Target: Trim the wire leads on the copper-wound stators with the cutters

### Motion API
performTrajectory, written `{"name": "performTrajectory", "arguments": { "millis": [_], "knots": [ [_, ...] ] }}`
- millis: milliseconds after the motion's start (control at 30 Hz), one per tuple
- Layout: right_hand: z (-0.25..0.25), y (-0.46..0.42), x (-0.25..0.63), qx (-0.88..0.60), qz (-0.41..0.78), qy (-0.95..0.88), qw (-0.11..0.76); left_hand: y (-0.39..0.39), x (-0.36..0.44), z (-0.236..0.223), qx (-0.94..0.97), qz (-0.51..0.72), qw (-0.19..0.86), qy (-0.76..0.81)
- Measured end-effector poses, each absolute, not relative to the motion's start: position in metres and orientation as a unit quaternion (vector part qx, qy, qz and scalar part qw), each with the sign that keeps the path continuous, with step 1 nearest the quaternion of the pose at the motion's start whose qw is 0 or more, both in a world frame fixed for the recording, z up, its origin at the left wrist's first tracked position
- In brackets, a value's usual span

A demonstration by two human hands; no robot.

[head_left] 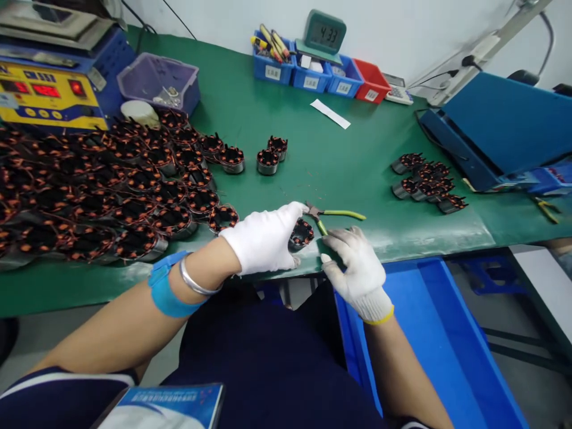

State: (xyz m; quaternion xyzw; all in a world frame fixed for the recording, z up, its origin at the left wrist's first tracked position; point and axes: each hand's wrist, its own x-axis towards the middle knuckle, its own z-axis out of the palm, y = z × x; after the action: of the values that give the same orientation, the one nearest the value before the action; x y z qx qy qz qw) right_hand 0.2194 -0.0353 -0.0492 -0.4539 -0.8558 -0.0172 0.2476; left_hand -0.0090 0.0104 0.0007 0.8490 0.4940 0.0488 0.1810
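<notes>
My left hand, in a white glove, curves around a wire-wound motor stator near the table's front edge. Its thumb is on the near side and its fingers on the far side. Just beyond the stator lie green-handled cutting pliers, jaws pointing left and handles spread. My right hand, also gloved in white, is right of the stator, thumb apart from the fingers. Its fingertips are by the lower plier handle; whether they touch it I cannot tell.
Many stators crowd the left of the green table; a smaller group sits right. At the back are blue bins, a red bin and a clock. A blue tray is below the front edge.
</notes>
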Motion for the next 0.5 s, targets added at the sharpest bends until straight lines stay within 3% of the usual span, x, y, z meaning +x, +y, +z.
{"name": "performTrajectory", "arguments": {
  "millis": [133, 367, 500],
  "knots": [
    [-0.047, -0.038, 0.221, -0.507, -0.054, -0.826, 0.239, 0.017, -0.014, 0.001, 0.853, 0.041, 0.187, 0.485],
    [-0.051, -0.039, 0.189, -0.511, 0.036, -0.784, 0.350, 0.018, -0.004, -0.013, 0.841, 0.090, 0.228, 0.481],
    [-0.052, -0.040, 0.194, -0.510, -0.039, -0.761, 0.399, 0.019, -0.008, -0.008, 0.825, 0.112, 0.265, 0.486]
  ]
}}
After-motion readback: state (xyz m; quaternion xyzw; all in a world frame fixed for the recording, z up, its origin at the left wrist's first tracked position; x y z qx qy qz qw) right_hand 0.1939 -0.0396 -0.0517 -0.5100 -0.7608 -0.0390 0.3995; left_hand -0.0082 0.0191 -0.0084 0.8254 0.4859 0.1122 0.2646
